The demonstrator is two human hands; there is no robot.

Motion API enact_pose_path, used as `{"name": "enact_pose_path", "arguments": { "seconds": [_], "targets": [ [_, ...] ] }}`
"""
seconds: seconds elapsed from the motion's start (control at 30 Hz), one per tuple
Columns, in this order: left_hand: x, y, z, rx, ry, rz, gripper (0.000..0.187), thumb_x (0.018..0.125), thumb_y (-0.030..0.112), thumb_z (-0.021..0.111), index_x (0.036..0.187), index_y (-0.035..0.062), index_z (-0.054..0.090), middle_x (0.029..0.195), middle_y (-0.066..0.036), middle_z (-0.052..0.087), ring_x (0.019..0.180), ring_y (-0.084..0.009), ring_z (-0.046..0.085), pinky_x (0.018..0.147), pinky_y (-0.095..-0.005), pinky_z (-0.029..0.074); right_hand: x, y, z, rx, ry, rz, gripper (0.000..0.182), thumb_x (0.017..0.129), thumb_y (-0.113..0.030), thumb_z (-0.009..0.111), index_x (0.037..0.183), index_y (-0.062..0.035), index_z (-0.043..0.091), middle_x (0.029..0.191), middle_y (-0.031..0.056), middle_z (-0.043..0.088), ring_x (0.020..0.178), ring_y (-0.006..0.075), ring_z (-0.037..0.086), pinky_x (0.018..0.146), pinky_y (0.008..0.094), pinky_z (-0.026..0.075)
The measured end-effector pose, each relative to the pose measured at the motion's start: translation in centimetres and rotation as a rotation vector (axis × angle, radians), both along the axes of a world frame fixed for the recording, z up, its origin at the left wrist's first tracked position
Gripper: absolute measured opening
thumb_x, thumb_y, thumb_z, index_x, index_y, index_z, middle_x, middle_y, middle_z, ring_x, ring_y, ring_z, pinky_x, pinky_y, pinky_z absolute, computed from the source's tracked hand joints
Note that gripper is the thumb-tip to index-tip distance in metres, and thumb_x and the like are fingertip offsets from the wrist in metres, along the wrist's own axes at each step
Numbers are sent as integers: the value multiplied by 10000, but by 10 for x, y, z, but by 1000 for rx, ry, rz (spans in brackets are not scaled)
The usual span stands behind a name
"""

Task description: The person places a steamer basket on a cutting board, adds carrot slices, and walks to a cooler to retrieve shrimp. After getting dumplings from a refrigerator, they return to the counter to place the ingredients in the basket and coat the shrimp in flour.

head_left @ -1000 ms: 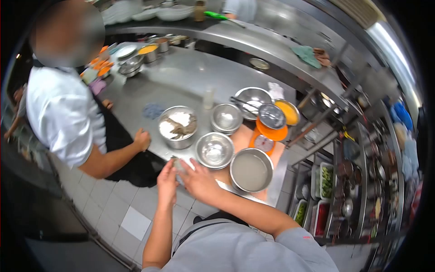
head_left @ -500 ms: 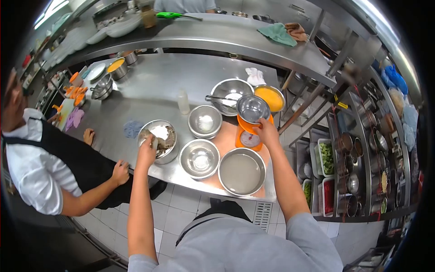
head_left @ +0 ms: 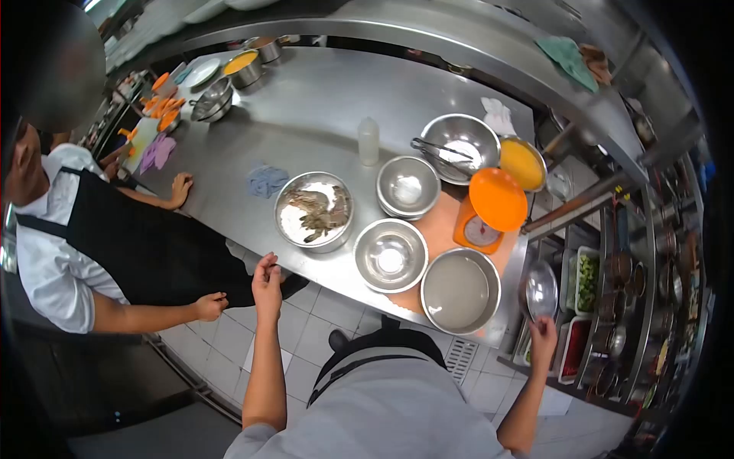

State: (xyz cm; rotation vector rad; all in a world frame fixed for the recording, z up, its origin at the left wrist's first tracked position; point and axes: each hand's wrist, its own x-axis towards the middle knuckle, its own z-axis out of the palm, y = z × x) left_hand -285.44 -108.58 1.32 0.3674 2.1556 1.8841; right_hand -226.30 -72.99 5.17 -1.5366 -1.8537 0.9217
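My right hand (head_left: pixel 544 336) grips the rim of a small steel bowl (head_left: pixel 540 289), tipped on its side past the table's right end. My left hand (head_left: pixel 267 284) is off the table's front edge, fingers loosely bent and apart, with nothing visible in them. Beyond it stands a steel pot (head_left: pixel 336 243) with several raw shrimp (head_left: pixel 315 213) inside. An orange kitchen scale (head_left: pixel 479 232) with an orange pan (head_left: pixel 498 200) stands on the right. In front of the scale is a pot of cloudy liquid (head_left: pixel 461 291), beside a shiny steel bowl (head_left: pixel 391 255).
Stacked bowls (head_left: pixel 408 187), a squeeze bottle (head_left: pixel 368 141), a large bowl with tongs (head_left: pixel 459 147) and a container of yellow liquid (head_left: pixel 523 163) occupy the table. A co-worker in a black apron (head_left: pixel 145 237) stands at left. A rack with pans and vegetables (head_left: pixel 604 306) borders the right.
My right hand has lifted the small bowl off the scale and carried it right and down, tilting it. My left hand has left the shrimp pot and come back toward me. The camera view has shifted.
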Motion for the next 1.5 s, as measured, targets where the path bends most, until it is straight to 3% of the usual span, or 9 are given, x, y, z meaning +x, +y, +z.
{"name": "enact_pose_path", "arguments": {
  "seconds": [0.2,0.33,0.43,0.7,0.83,1.0,1.1,1.2,1.5],
  "targets": [
    [-6,-20,-15,67,-211,-26,351,1023,146,590,1366,69,575,1229,-36,619,973,-103,601,766,-250,522,37,-34,-51,-334,423,-389,417,1031,-554,539,1014,-140,586,763,6,629,518,80,502,431,248,355],
    [-7,-35,-22,69,-262,-113,342,1027,161,592,1359,81,575,1232,-34,620,964,-106,607,761,-251,524,27,-34,-40,-506,704,-674,489,1004,-627,531,1067,-145,581,731,7,629,530,91,532,445,237,379],
    [0,-56,-15,92,-291,-112,310,1033,185,598,1318,65,602,1202,-42,656,935,-110,633,742,-251,526,-8,-43,3,-351,658,-413,476,1011,-615,529,1080,-148,593,715,3,616,529,100,534,444,252,388],
    [13,-58,66,146,-385,-504,339,1070,257,545,1246,-15,642,1223,-128,683,951,-203,705,772,-321,608,-257,-95,113,50,148,714,165,834,-13,720,988,-43,670,848,20,610,788,131,614,684,285,487],
    [7,-60,96,261,-575,-543,533,1056,378,568,1432,16,457,1329,-132,575,1062,-227,658,790,-401,641,-381,-153,127,290,-67,1178,222,786,-64,793,991,-74,710,880,102,656,805,253,662,733,349,526],
    [-9,-103,58,375,-592,-152,220,960,211,674,1063,78,532,952,-36,593,803,-137,635,635,-324,587,-472,-203,110,251,-188,1556,316,797,-85,818,1095,-96,712,956,104,674,828,237,688,742,353,554],
    [-10,-136,41,451,-545,53,163,939,142,659,984,88,512,898,-29,577,750,-129,636,629,-324,594,-517,-205,92,-215,296,1427,582,909,32,650,1457,-79,487,1218,114,644,930,161,675,788,290,557],
    [-10,-154,34,481,-478,237,161,929,111,656,956,89,499,876,-29,563,742,-132,640,616,-325,604,-579,-182,48,-426,217,1184,498,966,-67,575,1457,-39,493,1303,127,623,1098,202,636,867,328,546],
    [4,-131,4,406,-432,421,193,923,79,662,926,86,469,860,-27,542,735,-125,623,602,-318,607,-642,-175,-13,199,-143,1312,434,981,-173,532,1346,55,581,1344,274,618,1293,398,571,1108,424,427]
  ]
}}
